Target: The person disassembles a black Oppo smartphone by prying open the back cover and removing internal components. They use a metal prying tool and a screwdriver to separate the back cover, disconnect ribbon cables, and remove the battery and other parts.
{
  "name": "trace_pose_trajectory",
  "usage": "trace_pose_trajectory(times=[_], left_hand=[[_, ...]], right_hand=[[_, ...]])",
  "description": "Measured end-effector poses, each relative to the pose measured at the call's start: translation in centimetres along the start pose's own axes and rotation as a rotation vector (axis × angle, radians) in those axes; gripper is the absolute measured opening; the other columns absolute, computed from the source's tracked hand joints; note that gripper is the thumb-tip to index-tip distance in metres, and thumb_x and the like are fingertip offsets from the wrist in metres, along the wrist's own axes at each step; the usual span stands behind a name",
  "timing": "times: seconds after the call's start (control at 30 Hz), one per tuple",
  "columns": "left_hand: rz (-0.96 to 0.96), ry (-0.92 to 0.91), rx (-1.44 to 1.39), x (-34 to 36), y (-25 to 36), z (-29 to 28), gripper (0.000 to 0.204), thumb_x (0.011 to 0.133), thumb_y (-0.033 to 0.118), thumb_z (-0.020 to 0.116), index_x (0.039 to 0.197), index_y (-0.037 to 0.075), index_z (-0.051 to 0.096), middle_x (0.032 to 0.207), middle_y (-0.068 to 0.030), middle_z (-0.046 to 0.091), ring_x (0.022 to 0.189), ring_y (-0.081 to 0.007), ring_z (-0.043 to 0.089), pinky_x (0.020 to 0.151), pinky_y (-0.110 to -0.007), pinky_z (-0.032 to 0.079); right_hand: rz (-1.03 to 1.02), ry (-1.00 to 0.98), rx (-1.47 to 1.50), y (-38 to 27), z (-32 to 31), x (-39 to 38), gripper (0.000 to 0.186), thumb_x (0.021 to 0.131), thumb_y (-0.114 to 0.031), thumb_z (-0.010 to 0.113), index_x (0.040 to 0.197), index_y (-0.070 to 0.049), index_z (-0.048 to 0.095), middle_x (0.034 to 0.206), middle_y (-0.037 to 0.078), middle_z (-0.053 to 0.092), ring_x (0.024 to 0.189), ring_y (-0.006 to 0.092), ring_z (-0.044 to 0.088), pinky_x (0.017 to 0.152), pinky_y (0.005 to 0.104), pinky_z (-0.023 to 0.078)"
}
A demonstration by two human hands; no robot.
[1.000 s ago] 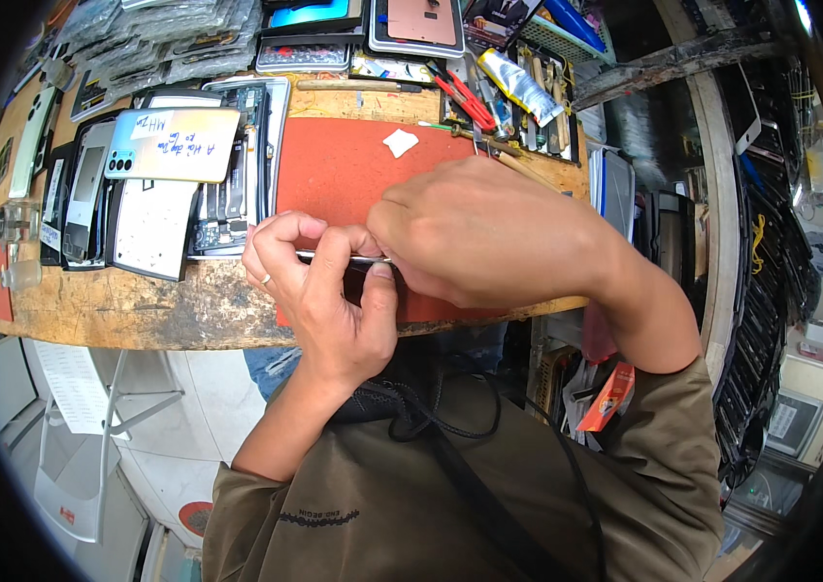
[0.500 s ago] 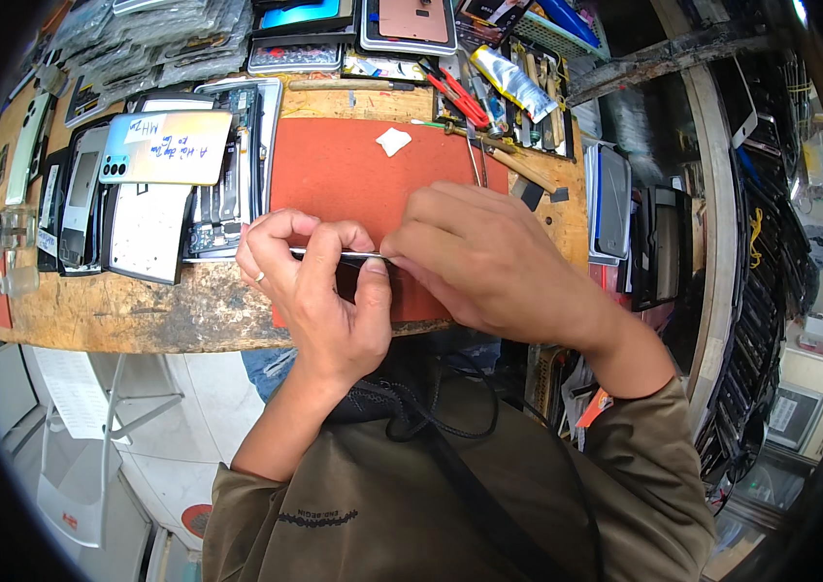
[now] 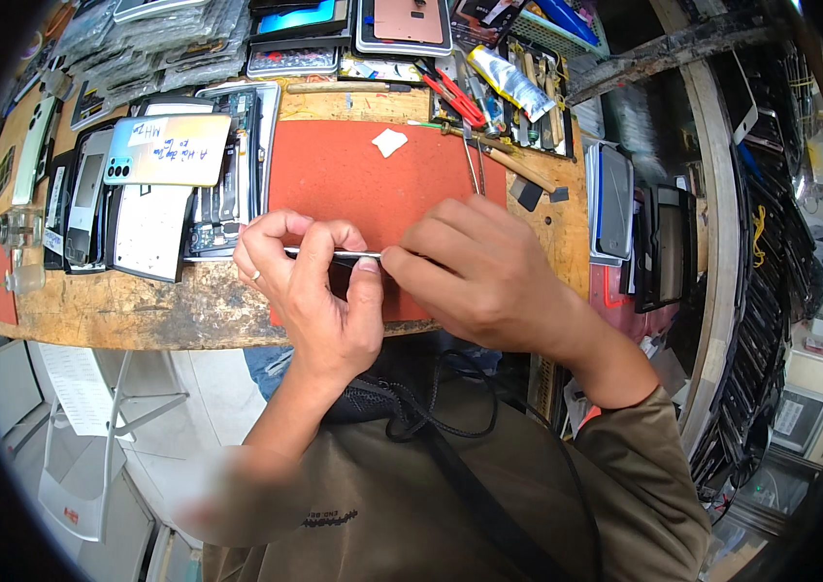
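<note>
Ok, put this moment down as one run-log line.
left hand: holds thin flat object edge-on | right hand: at its right end, grip unclear | beneath: red mat | beyond hands: white scrap on mat

Close, downward fisheye view from head

A workbench (image 3: 140, 320) is bathed in bright light, the left hand (image 3: 310, 281) and right hand (image 3: 484, 267) clearly rendered over a red mat (image 3: 334, 175). At left, a white panel (image 3: 151, 233) is nearly bleached by glare; glints are scattered across plastic bags (image 3: 179, 44) at far left. The right shelving (image 3: 785, 252) is dimmer. The near left sleeve (image 3: 261, 504) is smeared by blur; straight edges are bowed, corners blacked out.
</note>
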State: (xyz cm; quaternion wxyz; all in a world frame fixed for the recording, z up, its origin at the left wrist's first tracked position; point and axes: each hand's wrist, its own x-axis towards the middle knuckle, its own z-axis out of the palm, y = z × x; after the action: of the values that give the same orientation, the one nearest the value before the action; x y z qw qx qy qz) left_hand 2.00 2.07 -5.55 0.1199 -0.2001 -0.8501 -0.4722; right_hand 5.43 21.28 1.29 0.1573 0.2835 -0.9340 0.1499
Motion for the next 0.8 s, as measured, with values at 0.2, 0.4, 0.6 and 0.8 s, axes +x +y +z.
trace_pose_trajectory(times=[0.2, 0.4, 0.6, 0.8], left_hand=[[-0.003, -0.001, -0.010, 0.0, -0.1, 0.0, 0.018, 0.081, 0.024, 0.074, 0.094, 0.012, 0.069, 0.115, -0.0145, 0.045, 0.115, -0.0338, 0.041, 0.104, -0.050, 0.028], [-0.029, -0.014, 0.006, 0.0, -0.1, 0.0, 0.018, 0.081, 0.024, 0.074, 0.095, 0.013, 0.069, 0.117, -0.0145, 0.044, 0.115, -0.0344, 0.041, 0.105, -0.050, 0.029], [-0.018, -0.013, -0.022, 0.1, -0.1, 0.1, 0.019, 0.082, 0.026, 0.075, 0.095, 0.013, 0.070, 0.117, -0.0150, 0.045, 0.116, -0.0345, 0.041, 0.105, -0.050, 0.028], [-0.027, -0.028, 0.003, 0.2, -0.1, -0.1, 0.018, 0.083, 0.025, 0.075, 0.096, 0.014, 0.070, 0.118, -0.0157, 0.046, 0.116, -0.0348, 0.041, 0.105, -0.050, 0.028]], right_hand=[[-0.098, -0.059, -0.078, 0.2, -0.4, 0.9, 0.017, 0.081, -0.024, 0.070, 0.088, -0.010, 0.061, 0.086, 0.004, 0.053, 0.084, 0.0223, 0.059, 0.070, 0.0368, 0.044], [0.000, -0.094, -0.058, 1.3, -1.2, 0.4, 0.019, 0.081, -0.020, 0.072, 0.094, -0.010, 0.065, 0.090, 0.004, 0.057, 0.086, 0.0222, 0.061, 0.069, 0.0372, 0.045], [-0.007, 0.035, 0.080, 0.8, 0.4, 0.0, 0.025, 0.080, -0.017, 0.076, 0.102, -0.008, 0.071, 0.091, 0.003, 0.058, 0.087, 0.0229, 0.062, 0.070, 0.0377, 0.047], [0.038, 0.048, 0.076, 1.9, -1.0, -0.7, 0.033, 0.076, -0.006, 0.080, 0.109, -0.004, 0.077, 0.093, 0.007, 0.069, 0.082, 0.0261, 0.069, 0.067, 0.0377, 0.054]])
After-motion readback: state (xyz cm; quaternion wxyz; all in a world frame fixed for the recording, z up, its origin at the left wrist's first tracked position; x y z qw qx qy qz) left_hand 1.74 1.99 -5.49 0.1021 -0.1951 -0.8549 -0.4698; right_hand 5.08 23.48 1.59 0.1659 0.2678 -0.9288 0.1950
